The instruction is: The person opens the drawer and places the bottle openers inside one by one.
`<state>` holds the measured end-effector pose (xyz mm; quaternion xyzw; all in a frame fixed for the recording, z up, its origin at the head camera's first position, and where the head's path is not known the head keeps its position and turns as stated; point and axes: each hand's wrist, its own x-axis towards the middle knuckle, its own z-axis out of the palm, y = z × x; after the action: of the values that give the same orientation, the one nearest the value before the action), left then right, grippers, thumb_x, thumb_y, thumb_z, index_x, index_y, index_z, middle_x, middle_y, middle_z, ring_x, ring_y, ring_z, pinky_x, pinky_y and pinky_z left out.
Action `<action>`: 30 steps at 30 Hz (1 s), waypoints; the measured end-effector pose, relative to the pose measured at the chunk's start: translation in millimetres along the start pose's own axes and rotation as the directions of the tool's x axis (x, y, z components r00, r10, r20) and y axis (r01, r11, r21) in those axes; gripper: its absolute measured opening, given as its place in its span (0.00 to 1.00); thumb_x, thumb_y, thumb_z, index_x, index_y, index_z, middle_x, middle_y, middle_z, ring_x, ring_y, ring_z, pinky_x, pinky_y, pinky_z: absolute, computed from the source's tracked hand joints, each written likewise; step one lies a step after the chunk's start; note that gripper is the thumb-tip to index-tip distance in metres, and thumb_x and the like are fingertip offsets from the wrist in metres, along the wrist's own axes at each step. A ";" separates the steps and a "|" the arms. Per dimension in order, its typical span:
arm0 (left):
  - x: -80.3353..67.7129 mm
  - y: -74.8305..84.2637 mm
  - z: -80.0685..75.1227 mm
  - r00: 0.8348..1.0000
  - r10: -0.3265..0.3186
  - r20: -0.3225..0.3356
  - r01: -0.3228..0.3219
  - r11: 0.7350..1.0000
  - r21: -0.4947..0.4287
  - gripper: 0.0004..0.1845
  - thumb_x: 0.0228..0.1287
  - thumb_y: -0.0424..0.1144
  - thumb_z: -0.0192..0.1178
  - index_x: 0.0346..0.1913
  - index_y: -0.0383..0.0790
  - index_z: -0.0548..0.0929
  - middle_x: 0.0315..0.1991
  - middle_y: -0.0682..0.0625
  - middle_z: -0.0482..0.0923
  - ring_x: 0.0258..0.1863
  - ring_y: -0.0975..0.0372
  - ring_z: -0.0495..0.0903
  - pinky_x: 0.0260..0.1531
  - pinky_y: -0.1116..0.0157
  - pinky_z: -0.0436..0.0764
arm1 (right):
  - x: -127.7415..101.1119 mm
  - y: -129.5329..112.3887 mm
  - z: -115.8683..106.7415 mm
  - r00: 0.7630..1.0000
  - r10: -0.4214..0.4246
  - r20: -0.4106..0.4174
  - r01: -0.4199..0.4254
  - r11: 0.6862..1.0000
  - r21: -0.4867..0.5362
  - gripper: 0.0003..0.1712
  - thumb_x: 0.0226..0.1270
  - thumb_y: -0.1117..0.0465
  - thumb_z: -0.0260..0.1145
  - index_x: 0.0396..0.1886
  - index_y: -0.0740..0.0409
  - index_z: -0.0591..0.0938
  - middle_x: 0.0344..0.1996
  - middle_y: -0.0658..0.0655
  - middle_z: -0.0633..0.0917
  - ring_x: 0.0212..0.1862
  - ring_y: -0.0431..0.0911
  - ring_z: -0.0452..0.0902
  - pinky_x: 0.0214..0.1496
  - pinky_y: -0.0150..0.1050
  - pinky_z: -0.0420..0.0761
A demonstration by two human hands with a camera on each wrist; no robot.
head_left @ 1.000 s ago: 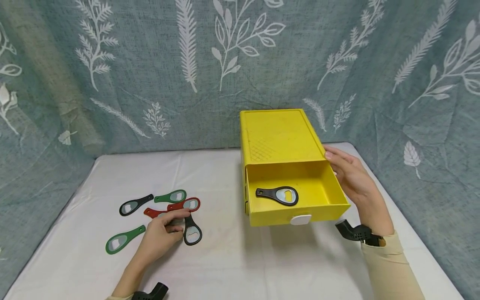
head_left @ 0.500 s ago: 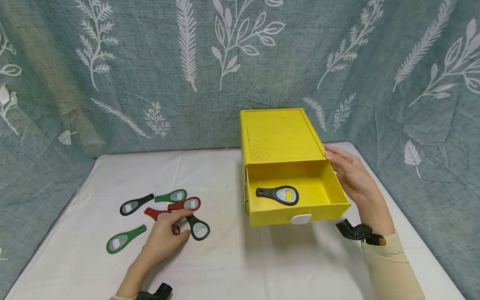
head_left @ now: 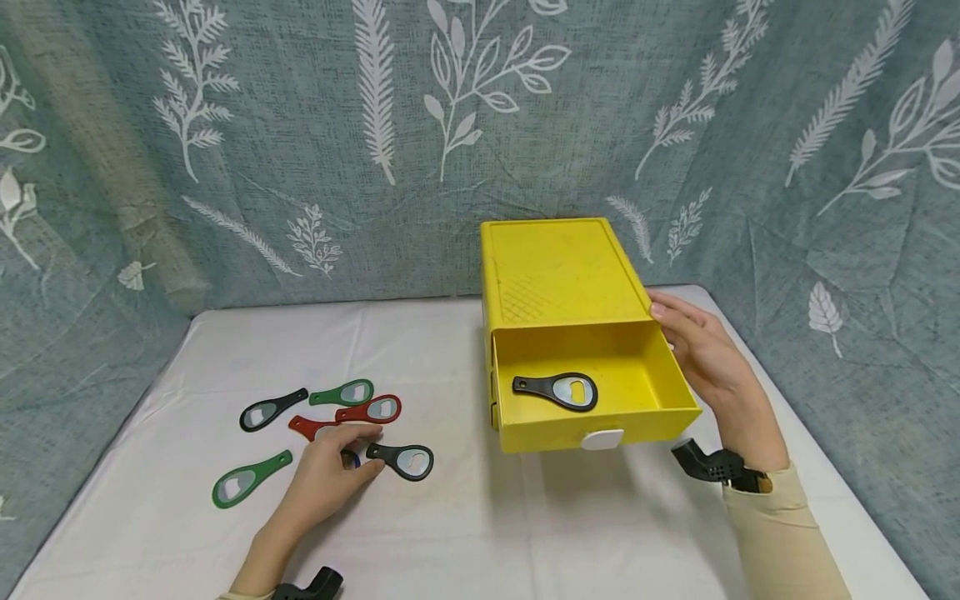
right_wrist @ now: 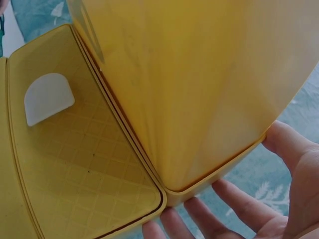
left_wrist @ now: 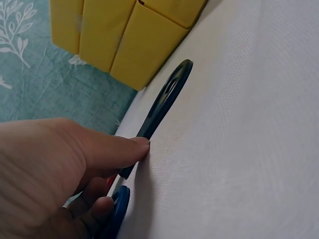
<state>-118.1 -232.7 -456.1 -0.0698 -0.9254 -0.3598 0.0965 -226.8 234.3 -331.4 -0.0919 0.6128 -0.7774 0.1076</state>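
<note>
In the head view my left hand (head_left: 330, 471) pinches the handle end of a black bottle opener (head_left: 414, 462) between thumb and forefinger. Its rounded head points right, towards the yellow drawer unit (head_left: 566, 267). A blue-rimmed opener (left_wrist: 117, 211) lies under the curled fingers in the left wrist view, mostly hidden. My right hand (head_left: 701, 350) rests on the unit's right side, thumb at the top edge, fingers fairly straight along the wall. The pulled-out drawer (head_left: 652, 425) has a white pull (head_left: 602, 439) and holds another black bottle opener (head_left: 555, 390).
Around the left hand lie a black opener (head_left: 272, 409), a green opener (head_left: 342, 392), a red opener (head_left: 371, 409), a partly covered red opener (head_left: 307, 427) and another green opener (head_left: 251, 479). A patterned curtain (head_left: 420, 208) hangs behind the white-covered table (head_left: 450, 533).
The black bottle opener at my left hand has swung round, its head going from pointing at the near edge to pointing right. My right hand and the drawer unit stay where they were.
</note>
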 end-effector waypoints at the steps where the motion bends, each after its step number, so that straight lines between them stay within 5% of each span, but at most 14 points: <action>1: -0.1 0.0 -0.4 1.000 -0.007 0.005 0.007 1.000 -0.001 0.19 0.49 0.30 0.76 0.47 0.40 0.87 0.38 0.55 0.83 0.38 0.61 0.74 0.35 0.65 0.73 | 0.2 0.1 -0.1 1.000 0.000 0.000 0.000 1.000 -0.002 0.19 0.76 0.59 0.59 0.63 0.53 0.80 0.53 0.51 0.83 0.58 0.47 0.72 0.59 0.41 0.70; 30: 0.1 0.9 -4.0 0.999 -0.032 0.018 0.032 0.999 -0.009 0.13 0.48 0.33 0.78 0.36 0.47 0.86 0.30 0.58 0.78 0.31 0.63 0.74 0.30 0.68 0.75 | 1.1 -0.6 -0.2 1.000 0.003 -0.003 -0.003 1.000 0.000 0.18 0.76 0.59 0.59 0.61 0.52 0.81 0.52 0.50 0.84 0.57 0.46 0.74 0.58 0.39 0.73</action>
<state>-117.4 -234.7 -452.5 -0.0587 -0.9256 -0.3649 0.0820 -227.9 234.2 -330.8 -0.0897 0.6132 -0.7773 0.1080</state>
